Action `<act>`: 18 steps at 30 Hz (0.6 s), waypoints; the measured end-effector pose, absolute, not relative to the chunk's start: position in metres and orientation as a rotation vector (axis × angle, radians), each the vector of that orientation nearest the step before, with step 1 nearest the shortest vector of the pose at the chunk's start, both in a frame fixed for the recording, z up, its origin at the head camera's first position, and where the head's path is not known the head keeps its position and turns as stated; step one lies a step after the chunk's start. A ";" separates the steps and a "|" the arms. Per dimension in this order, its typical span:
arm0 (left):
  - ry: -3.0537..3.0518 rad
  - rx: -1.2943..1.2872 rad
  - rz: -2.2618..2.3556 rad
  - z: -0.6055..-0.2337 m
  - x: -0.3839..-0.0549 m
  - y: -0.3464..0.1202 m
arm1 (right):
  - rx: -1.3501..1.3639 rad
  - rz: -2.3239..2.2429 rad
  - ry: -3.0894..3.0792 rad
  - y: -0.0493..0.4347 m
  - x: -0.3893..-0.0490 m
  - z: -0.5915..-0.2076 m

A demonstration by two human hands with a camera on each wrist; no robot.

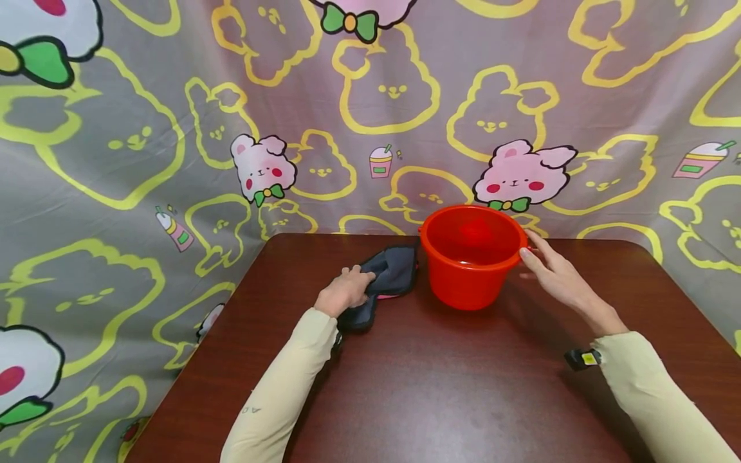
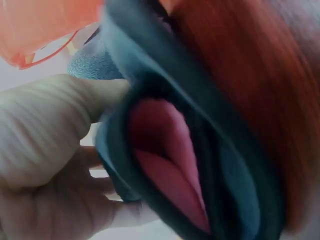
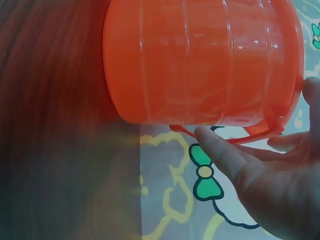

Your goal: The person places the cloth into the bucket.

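My left hand (image 1: 347, 290) holds a dark grey-blue cloth piece (image 1: 396, 270) with a pink inside, low over the left-middle of the table. In the left wrist view the thumb lies along one side of the folded cloth (image 2: 155, 55) with the other fingers underneath, and its pink lining (image 2: 162, 160) shows in an opening. A red plastic bucket (image 1: 463, 283) stands upright to the right of the cloth. At the bucket's right rim is my right hand (image 1: 558, 273), its fingers extended beside the thin red handle (image 3: 240, 141).
The brown wooden table (image 1: 440, 386) reaches back to a patterned curtain (image 1: 405, 128) with cartoon animals, which also hangs along the left and right sides. The bucket stands near the table's back edge. A small dark device (image 1: 581, 359) sits at the right wrist.
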State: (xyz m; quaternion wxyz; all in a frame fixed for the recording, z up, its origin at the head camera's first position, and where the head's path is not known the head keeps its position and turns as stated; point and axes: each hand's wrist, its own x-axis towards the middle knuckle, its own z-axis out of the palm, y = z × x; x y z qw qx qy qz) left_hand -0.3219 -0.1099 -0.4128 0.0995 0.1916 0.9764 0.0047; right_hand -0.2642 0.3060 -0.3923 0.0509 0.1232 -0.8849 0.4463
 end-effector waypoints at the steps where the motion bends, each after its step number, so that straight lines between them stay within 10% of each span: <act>1: 2.897 0.576 0.015 -0.412 -0.322 -0.111 | 0.384 1.411 -2.674 0.306 -0.264 -0.393; 18: 3.065 0.578 0.432 -0.394 -0.327 -0.124 | 0.341 1.879 -2.486 0.297 -0.263 -0.397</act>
